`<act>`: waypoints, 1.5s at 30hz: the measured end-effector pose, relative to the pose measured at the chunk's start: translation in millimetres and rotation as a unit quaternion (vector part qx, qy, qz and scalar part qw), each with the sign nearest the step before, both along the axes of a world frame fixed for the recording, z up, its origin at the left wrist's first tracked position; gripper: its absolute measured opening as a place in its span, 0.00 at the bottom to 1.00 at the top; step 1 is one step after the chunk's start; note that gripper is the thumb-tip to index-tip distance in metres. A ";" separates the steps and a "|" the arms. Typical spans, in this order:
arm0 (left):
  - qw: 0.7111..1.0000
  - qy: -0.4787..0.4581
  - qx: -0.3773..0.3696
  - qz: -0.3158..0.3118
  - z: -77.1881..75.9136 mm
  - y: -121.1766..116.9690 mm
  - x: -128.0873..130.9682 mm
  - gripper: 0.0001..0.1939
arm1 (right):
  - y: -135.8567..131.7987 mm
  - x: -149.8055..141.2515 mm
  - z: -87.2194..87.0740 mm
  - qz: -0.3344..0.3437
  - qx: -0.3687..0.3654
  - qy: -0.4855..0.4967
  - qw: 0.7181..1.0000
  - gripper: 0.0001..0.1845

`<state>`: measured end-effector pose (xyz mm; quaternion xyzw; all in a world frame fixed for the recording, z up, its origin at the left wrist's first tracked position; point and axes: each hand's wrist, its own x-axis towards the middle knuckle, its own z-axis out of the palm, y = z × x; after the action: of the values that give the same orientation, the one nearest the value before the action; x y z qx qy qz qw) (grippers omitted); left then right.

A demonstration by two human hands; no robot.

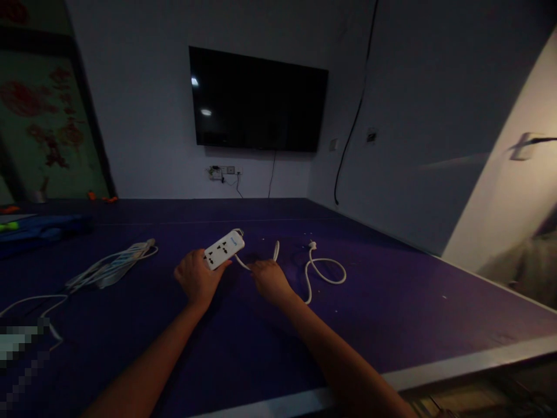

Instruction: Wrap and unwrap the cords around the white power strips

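Note:
A white power strip (pixel 224 248) is gripped by its near end in my left hand (pixel 198 276), tilted up to the right above the purple table (pixel 243 342). Out of its far end comes a white cord (pixel 327 259), and my right hand (pixel 268 280) is closed around that cord a short way from the strip. Beyond my right hand the cord makes a small loop, passes behind my wrist and curls on the tabletop. Its plug (pixel 312 245) lies at the end of the curl.
On the left lies another white power strip (pixel 124 264) with its cord wound about it. A blue cloth item (pixel 52 227) rests at the far left. A dark television (pixel 259 101) hangs on the wall, with wall sockets (pixel 224 171) below and a black cable (pixel 354 125) hanging at right.

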<state>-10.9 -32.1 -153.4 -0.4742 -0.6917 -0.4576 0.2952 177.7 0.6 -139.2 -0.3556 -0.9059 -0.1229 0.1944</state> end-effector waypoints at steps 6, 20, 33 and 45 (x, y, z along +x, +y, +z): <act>0.999 0.029 -0.034 -0.006 -2.6 1.1 -7.9 0.30 | -6.9 -6.0 1.7 0.039 0.040 -0.035 0.998 0.16; 0.966 0.209 -0.057 -0.144 -3.9 4.8 -21.2 0.32 | 5.4 22.7 2.4 0.038 0.157 0.112 0.981 0.11; 0.911 0.310 -0.050 -0.268 2.6 -8.3 4.1 0.35 | 21.3 31.2 -1.5 0.022 0.028 0.277 0.960 0.12; 0.930 0.263 0.034 -0.256 0.7 -13.5 8.4 0.34 | 31.2 38.1 -4.7 0.007 -0.089 0.478 0.874 0.14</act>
<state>-2.5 -45.6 -152.7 -0.7279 -0.4290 -0.3999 0.3553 215.8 31.8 -143.9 -0.3805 -0.7122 0.1448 0.5718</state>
